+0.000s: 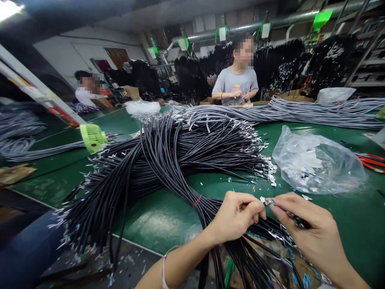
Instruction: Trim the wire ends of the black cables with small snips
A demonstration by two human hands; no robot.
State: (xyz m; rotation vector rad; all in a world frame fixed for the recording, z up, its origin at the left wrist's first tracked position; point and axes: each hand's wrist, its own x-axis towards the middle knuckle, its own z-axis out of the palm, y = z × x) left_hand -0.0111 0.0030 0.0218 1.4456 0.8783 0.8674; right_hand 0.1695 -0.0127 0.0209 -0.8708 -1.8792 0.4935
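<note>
My left hand (pixel 234 216) pinches the end of a black cable between thumb and fingers. Its stripped tip (pixel 267 202), with shiny foil and thin wires, points to the right. My right hand (pixel 315 230) has thumb and forefinger closed on those wires. A small dark object (pixel 299 221) sits within the curled right fingers; its kind is unclear. Under both hands runs a bundle of black cables (pixel 204 206) with a red tie (pixel 197 200) around it. Colored wire ends fan out below my right hand. A large heap of black cables (pixel 192 152) lies beyond.
A clear plastic bag (pixel 319 160) with foil scraps lies at right, near red-handled pliers (pixel 373 160). Grey cables (pixel 288 112) cross the green table (pixel 156 224). A green fan (pixel 93 137) stands left. One person (pixel 236 80) works opposite, another (pixel 87 90) at far left.
</note>
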